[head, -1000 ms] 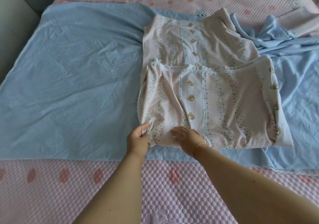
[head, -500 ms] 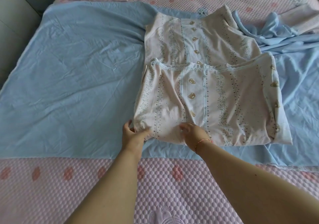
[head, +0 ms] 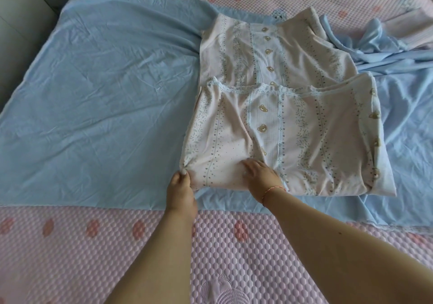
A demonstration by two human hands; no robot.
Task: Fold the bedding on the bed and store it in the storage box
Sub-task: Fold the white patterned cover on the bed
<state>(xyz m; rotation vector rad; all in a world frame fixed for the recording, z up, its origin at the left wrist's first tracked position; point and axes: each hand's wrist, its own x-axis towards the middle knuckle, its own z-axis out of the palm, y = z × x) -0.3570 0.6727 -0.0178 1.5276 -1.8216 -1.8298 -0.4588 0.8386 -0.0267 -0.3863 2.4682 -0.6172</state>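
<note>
- Head view shows a pale pink printed cotton quilt cover with bear motifs and lace trim (head: 293,125) lying partly folded on a light blue bedsheet (head: 93,92), which is spread over the pink quilted mattress pad of the bed (head: 70,245).
- Left hand (head: 181,186) pinches the near-left corner of the folded cover, fingers curled round the bunched fabric; this grip looks meant to square that corner or draw the edge taut.
- Right hand (head: 262,174) rests flat on the near edge just beside it, fingers straight and holding nothing (a red string bracelet (head: 273,189) sits at the wrist); I judge it pins the layers so they do not slide while the corner is pulled.
- Near half of the cover is doubled over itself, its lace hem running left to right across the middle; the single layer beyond reaches toward the head of the bed.
- Long axis of the cover runs away from the person, and its printed stripes follow that line.
- More folds seem needed; no storage box is visible.
</note>
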